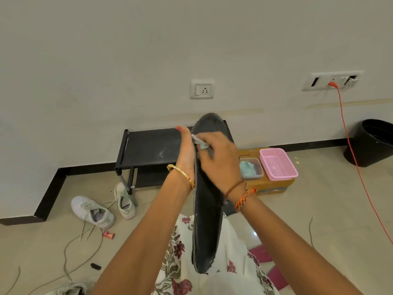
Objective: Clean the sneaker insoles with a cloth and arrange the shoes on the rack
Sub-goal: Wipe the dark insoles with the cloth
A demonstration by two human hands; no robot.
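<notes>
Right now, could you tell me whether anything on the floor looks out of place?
Yes. Two white sneakers lie askew beside the black rack instead of on it, one tipped over with loose laces trailing. A small red wrapper lies as litter nearby.

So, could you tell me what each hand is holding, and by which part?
The left hand grips the black insole along its left edge, near the far end. The right hand pinches a small cloth against it.

cloth (200, 143): mostly hidden under right grip (219, 158) | shoe (68, 290): cut by bottom edge
</notes>
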